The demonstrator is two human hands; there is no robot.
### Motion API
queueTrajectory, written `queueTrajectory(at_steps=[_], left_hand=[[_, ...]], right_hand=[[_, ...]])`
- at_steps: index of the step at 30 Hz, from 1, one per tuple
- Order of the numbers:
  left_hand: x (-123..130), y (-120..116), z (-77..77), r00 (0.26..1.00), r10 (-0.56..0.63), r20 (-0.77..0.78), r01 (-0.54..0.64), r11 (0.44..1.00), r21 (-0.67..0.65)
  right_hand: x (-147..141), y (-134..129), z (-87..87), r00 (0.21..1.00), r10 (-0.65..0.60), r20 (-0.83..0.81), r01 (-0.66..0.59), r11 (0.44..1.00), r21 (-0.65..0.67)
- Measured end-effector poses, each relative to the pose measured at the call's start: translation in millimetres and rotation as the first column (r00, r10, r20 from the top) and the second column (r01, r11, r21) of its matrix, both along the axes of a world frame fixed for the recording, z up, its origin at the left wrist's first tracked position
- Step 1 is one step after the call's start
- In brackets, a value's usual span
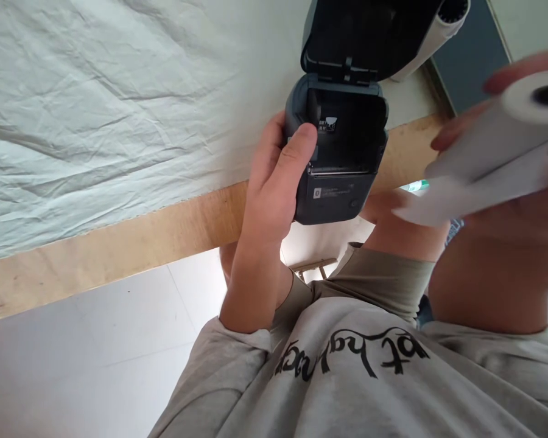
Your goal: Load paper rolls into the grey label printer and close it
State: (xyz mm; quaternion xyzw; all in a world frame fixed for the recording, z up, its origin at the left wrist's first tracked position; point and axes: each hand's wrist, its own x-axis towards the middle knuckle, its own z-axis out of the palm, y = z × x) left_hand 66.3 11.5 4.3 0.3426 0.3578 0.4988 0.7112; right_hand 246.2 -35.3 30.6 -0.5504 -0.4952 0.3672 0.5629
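Observation:
My left hand (278,167) grips a dark portable label printer (331,198) by its left side, thumb over the rim of the paper bay. The printer's lid (369,36) is flipped up, and the bay shows no roll inside, only a small sticker on its inner wall. At the right, my right hand (525,176) is closed around a white paper roll (484,137) with a dark hollow core. A loose flap of paper hangs from the roll toward the printer. The right hand and roll are blurred by motion, and the roll hides part of the fingers.
A table with a wrinkled pale cloth (119,109) and bare wooden edge (187,225) lies in front of me. Behind the lid is another white roll (438,36) beside a dark flat panel (470,55). Below are the tiled floor (119,328) and my legs.

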Motion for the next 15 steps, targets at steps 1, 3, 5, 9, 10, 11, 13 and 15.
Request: queueTrajectory(at_steps=[1,3,5,9,10,11,13,15], left_hand=[[-1,0,-0.8,1.000,-0.002,0.003,0.002,1.000,-0.008],[-2,2,-2.1,1.000,-0.018,0.006,0.018,1.000,-0.017],[-4,3,-3.6,0.999,-0.047,0.025,0.047,0.999,0.014],[-6,5,-6.9,0.997,-0.067,0.043,0.066,0.997,0.038],[-7,5,-7.4,0.997,-0.069,0.045,0.068,0.997,0.038],[-7,5,-7.6,0.996,-0.074,0.047,0.072,0.997,0.039],[-6,5,-6.4,0.995,-0.088,0.050,0.085,0.995,0.055],[-3,3,-3.0,0.997,-0.072,0.040,0.070,0.996,0.050]], right_hand=[[5,-4,-10.9,0.997,-0.035,-0.063,0.033,0.999,-0.028],[13,-9,-29.4,0.985,-0.092,-0.143,0.081,0.993,-0.083],[18,-11,-39.5,0.978,-0.163,-0.130,0.157,0.986,-0.054],[19,-3,-34.3,0.950,-0.199,0.240,0.190,0.980,0.062],[19,2,-30.8,0.896,-0.195,0.398,0.178,0.981,0.080],[18,7,-27.8,0.824,-0.181,0.537,0.155,0.984,0.093],[17,17,-25.8,0.695,-0.147,0.704,0.112,0.989,0.096],[15,24,-29.6,0.651,-0.118,0.750,0.115,0.992,0.056]])
